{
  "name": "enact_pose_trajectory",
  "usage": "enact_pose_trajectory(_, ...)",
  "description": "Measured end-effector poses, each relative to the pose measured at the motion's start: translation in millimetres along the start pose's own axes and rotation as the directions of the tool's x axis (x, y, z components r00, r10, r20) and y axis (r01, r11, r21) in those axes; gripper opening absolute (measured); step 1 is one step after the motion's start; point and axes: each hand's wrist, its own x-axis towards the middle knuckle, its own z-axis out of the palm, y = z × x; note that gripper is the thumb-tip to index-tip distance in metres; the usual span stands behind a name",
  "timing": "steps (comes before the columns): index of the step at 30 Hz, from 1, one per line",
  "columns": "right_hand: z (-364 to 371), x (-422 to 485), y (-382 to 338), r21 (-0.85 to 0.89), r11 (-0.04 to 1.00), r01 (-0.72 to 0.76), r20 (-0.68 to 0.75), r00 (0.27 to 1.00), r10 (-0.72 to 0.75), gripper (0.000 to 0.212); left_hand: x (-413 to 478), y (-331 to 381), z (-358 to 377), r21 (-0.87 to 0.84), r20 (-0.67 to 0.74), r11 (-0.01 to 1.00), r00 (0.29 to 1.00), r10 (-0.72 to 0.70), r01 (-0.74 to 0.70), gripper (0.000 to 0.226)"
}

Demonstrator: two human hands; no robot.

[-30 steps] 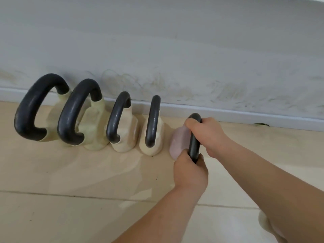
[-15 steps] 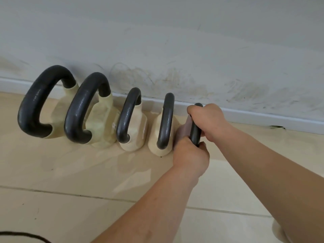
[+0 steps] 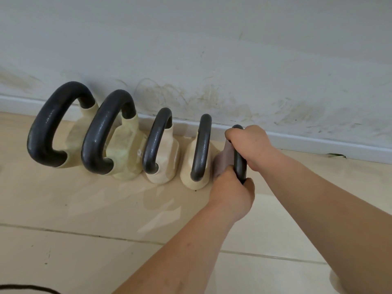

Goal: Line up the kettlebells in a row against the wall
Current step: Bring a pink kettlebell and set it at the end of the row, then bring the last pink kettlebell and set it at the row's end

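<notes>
Both hands grip the pink kettlebell (image 3: 222, 160) by the wall (image 3: 212, 60).
Left hand (image 3: 232, 195) clasps its matte black loop handle low, right hand (image 3: 248, 145) wraps the top; four cream, faceted kettlebells (image 3: 127, 145) stand left of it along the scuffed wall, on glossy floor (image 3: 84, 240).

Beige tiled floor (image 3: 84, 209), dark grout lines; black cable (image 3: 27, 287) bottom-left corner; white skirting board (image 3: 318, 143).

Soft even light, sharp, edges bowed.
</notes>
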Motion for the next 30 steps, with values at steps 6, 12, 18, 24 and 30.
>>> enact_pose_trajectory(6,0,-1,1,0.024,1.000,-0.009,-0.003,1.000,0.009,0.019,2,-1,-3,0.060,0.008,0.997,0.999,0.052,-0.052,0.039)
enact_pose_trajectory(12,-3,-1,2,0.058,0.998,-0.029,0.013,1.000,0.028,0.016,7,-6,-6,0.103,0.031,0.992,0.997,0.073,-0.076,0.031)
enact_pose_trajectory(18,-10,-5,0,0.043,0.997,-0.063,0.052,0.997,0.061,0.027,6,-11,-5,0.042,0.009,0.997,0.998,0.063,-0.063,0.030)
enact_pose_trajectory(24,-31,-11,24,0.221,0.962,-0.162,0.112,0.984,0.140,0.071,-4,-23,2,-0.109,-0.120,0.990,0.988,-0.100,0.087,0.048)
enact_pose_trajectory(30,-73,-55,108,0.241,0.956,-0.169,0.009,0.985,0.172,0.032,-27,-32,38,-0.129,-0.089,0.951,0.952,-0.293,0.280,0.022)
